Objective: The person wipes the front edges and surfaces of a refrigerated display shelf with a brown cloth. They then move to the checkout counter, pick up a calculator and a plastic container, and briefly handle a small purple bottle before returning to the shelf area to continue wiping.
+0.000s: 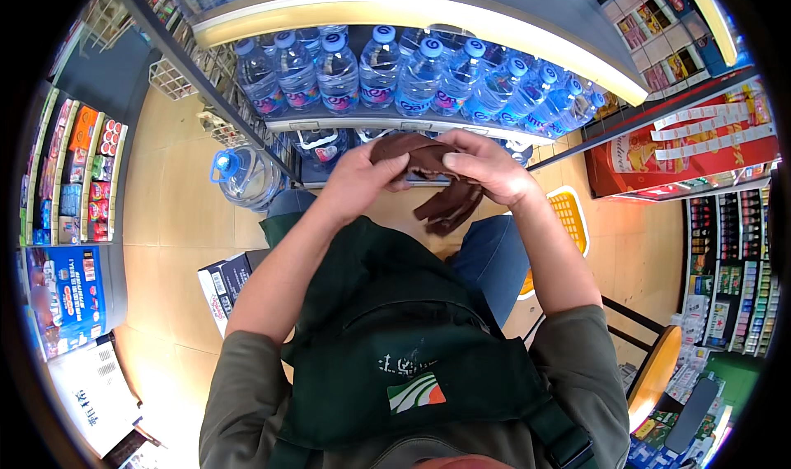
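Note:
A brown cloth (454,206) is stretched between my two hands in front of a shelf of water bottles. My left hand (364,172) grips its left end, thumb on top. My right hand (488,166) pinches the other side, and a loose strip hangs down below it. Just beyond the hands runs the front edge of the shelf (346,124). Clear water bottles (380,67) with blue caps stand upright on it in rows. On the level below, larger bottles (321,148) are partly hidden by my hands and the cloth.
A large water jug (247,175) stands on the floor at left, near a cardboard box (222,287). To the right are a yellow basket (568,216), a wooden stool (656,367) and a red display case (686,148). A lit shelf edge (420,9) juts out above the bottles.

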A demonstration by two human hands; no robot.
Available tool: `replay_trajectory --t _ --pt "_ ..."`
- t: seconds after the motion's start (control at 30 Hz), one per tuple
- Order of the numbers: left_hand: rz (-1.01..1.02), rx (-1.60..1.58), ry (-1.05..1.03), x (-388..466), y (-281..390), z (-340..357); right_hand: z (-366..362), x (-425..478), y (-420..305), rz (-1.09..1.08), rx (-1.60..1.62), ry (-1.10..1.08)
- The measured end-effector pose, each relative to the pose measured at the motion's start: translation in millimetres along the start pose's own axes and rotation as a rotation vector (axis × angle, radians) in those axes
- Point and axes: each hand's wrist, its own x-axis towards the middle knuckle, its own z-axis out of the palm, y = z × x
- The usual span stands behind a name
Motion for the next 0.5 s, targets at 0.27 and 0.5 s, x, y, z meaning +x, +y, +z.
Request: replay_trajectory --t 0.27,0.5 --pt "-0.116 -0.46 0.033 18.0 -4.8 18.0 -28.1 -39.3 70.1 -0.007 0.298 -0.225" --pt "-0.216 -0.593 0.182 34.3 -8.3 46.9 -44.5 -47.5 89.5 -0.002 0.272 0.025"
